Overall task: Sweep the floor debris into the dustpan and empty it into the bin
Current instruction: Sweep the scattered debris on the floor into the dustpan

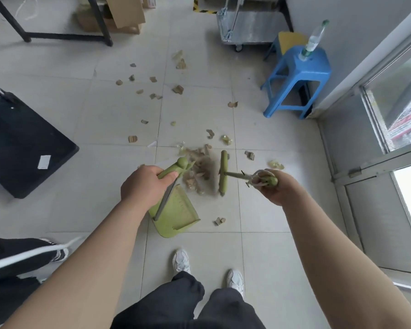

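My left hand (144, 184) grips the top of the long handle of a green dustpan (176, 213), whose pan rests on the tiled floor below it. My right hand (274, 186) grips the end of a green broom's handle; the broom head (223, 172) stands upright just right of a blurred pile of debris (197, 170). Several brown cardboard scraps and yellowish plastic bits (152, 91) lie scattered across the tiles farther ahead. One scrap (220, 221) sits right of the dustpan.
A black bin or box (22, 148) sits on the floor at the left. A blue plastic stool (297, 79) with a bottle (313, 41) on it stands at the right by the wall. A metal cart (247, 24) and table legs (100, 20) are at the back. My shoes (182, 261) are below.
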`<state>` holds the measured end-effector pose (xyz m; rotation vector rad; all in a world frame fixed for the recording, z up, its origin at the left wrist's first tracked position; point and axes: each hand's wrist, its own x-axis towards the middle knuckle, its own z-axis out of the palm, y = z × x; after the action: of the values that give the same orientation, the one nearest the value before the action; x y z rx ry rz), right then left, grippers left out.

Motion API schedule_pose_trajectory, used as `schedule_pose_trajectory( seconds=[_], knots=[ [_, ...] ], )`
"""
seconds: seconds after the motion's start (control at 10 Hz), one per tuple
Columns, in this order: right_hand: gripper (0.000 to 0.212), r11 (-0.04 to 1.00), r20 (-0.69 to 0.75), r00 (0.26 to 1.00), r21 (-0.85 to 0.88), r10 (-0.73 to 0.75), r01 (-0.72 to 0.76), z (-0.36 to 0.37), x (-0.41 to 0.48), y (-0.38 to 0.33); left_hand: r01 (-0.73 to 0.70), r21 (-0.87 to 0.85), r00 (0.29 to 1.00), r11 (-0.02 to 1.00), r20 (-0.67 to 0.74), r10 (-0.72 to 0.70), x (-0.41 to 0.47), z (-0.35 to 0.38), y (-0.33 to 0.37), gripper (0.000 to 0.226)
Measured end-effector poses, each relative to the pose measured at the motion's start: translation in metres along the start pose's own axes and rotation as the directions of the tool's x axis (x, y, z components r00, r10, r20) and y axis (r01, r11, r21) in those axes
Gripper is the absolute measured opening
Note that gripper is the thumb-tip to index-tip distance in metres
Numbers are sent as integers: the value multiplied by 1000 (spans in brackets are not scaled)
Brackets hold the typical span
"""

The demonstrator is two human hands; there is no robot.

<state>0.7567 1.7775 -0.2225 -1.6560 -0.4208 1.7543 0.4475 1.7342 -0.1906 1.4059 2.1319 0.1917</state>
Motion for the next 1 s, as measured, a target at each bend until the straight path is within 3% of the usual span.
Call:
schedule_pose_trajectory(
  seconds=[0.2, 0.4, 0.8, 1.0],
  knots=[
    [19, 964, -169, 970, 231, 173, -132, -13, -29, 15, -43, 9, 999, 999, 29, 42, 8, -3, -5, 47],
    [23, 962, -246, 951, 243, 185, -124, 1, -36, 61, -50, 14, 996, 999, 73, 49, 11, -4, -14, 45],
    [15, 891, -136, 978, 447, 157, -81, 73, 11, 60, -22, 4, 999, 1000, 39, 22, 14, -10, -31, 46],
    [26, 802, -44, 994, 594, 105, -58, 36, 10, 44, -5, -2, 1000, 1000, 26, 5, 17, -7, -13, 51]
  ],
)
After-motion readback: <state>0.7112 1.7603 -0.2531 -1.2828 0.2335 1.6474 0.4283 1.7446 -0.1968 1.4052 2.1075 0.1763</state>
